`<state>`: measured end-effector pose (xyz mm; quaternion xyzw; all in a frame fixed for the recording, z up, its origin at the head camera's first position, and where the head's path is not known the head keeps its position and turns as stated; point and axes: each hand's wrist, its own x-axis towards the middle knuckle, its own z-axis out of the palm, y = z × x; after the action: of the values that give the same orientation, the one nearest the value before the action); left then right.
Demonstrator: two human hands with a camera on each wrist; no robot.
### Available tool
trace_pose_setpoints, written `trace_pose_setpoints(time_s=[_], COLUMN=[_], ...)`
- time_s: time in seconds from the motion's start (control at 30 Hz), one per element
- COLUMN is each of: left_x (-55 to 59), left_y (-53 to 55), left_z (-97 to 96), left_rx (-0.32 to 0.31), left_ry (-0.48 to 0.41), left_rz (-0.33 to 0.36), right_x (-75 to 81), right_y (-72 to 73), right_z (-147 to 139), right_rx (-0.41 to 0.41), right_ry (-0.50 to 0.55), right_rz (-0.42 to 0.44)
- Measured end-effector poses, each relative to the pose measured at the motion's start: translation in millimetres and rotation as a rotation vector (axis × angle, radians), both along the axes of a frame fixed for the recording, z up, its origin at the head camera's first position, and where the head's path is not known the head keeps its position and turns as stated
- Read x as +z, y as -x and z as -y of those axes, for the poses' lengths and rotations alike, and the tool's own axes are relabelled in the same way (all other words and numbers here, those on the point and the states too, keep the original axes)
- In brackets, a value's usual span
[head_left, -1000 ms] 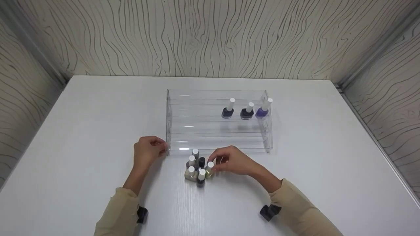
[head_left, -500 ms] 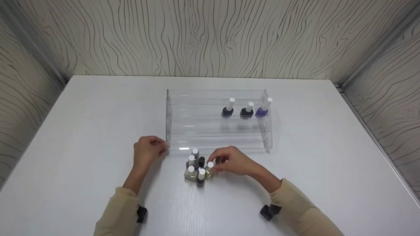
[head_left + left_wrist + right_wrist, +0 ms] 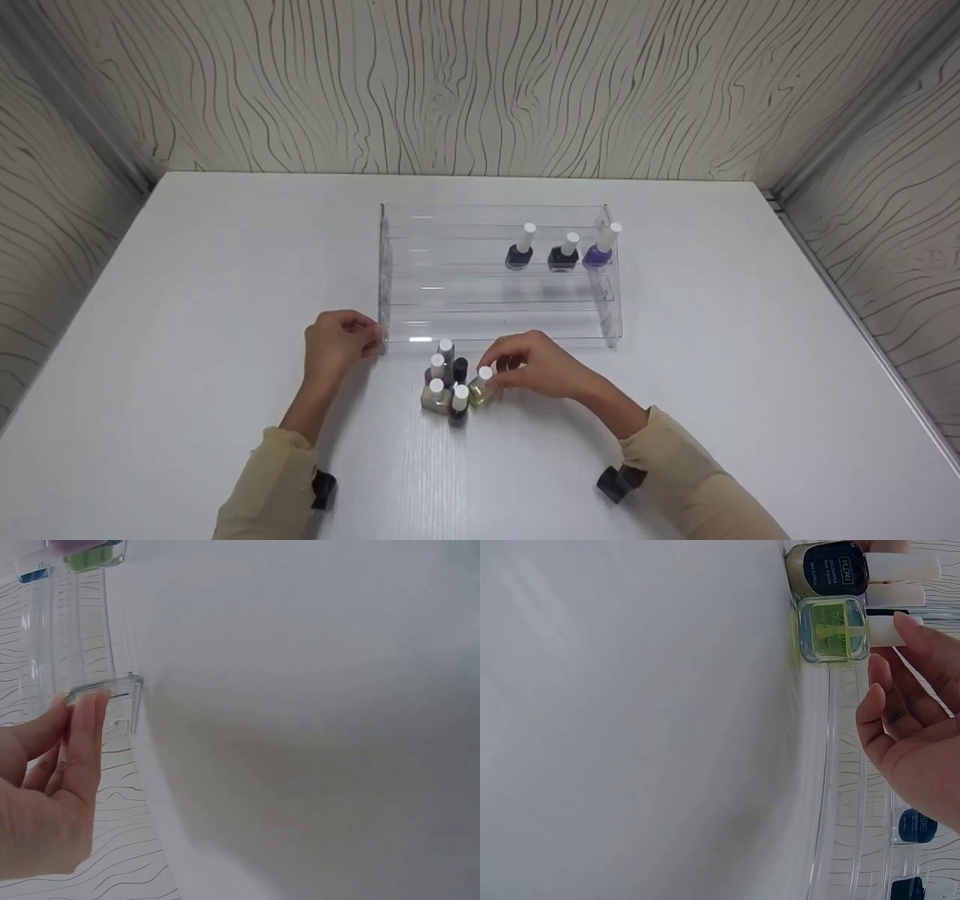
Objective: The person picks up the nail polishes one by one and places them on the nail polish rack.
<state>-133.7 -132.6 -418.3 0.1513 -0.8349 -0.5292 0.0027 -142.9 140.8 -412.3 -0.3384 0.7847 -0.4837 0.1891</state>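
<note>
My right hand pinches the white cap of a yellow-green nail polish bottle between thumb and fingers. That bottle stands upright at the right side of a tight group of several bottles, among them a dark one with a white cap and one with a black cap. My left hand grips the front left corner of a clear tiered acrylic rack. In the left wrist view its thumb and fingertips hold the rack's edge. The right wrist view shows the yellow-green bottle close up.
On an upper tier of the rack, toward its right, stand two dark bottles, the left one and the middle one, with a purple bottle at the end. A white table lies below, with a wood-patterned wall behind.
The right hand and the yellow-green bottle have shifted slightly right, a little away from the dark bottle beside it. The left hand keeps its hold on the rack.
</note>
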Motion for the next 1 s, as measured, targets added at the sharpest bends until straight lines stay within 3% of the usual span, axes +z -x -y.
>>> trace_pose_setpoints(time_s=[0.73,1.0], left_x=[0.7,0.2], left_y=[0.0,0.9], left_z=[-2.0,-1.8], left_rx=[0.001,0.000], left_ry=[0.026,0.026], left_rz=[-0.031,-0.026], right_x=[25.8,43.3], right_y=[14.6,18.0], right_z=[-18.1,-22.8], right_rx=[-0.109,-0.189], right_ry=[-0.022,-0.039], right_rz=[-0.041,0.008])
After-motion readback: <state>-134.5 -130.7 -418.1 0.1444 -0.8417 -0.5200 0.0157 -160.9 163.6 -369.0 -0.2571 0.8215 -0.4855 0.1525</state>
